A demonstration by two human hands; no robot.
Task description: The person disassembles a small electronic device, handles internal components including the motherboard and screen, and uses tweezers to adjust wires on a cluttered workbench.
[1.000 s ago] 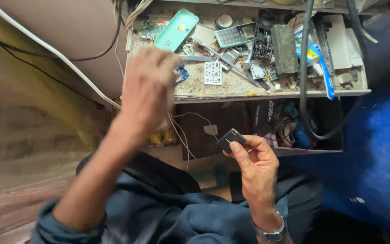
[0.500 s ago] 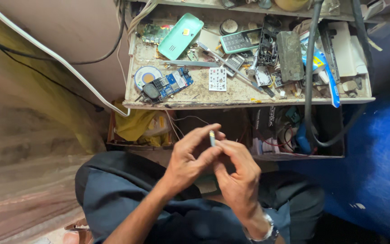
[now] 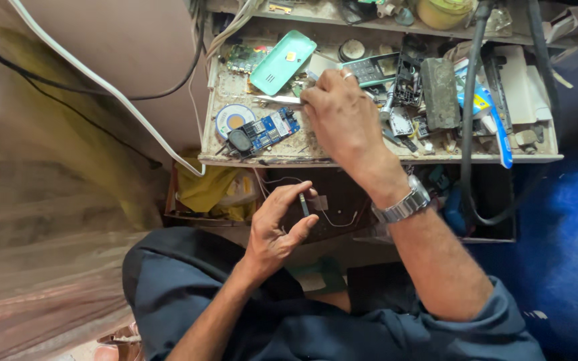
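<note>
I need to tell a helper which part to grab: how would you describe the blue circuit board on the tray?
Find the cluttered work tray against the wall. At its front left corner, beside a round disc, lies the blue circuit board. It is the only blue board; the other board behind it is green.

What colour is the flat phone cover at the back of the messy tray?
Mint green, seen in the head view: phone cover.

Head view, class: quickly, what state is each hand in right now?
Left hand: closed on a small flat dark part.
Right hand: over the cluttered tray; grip cannot be told.
</note>
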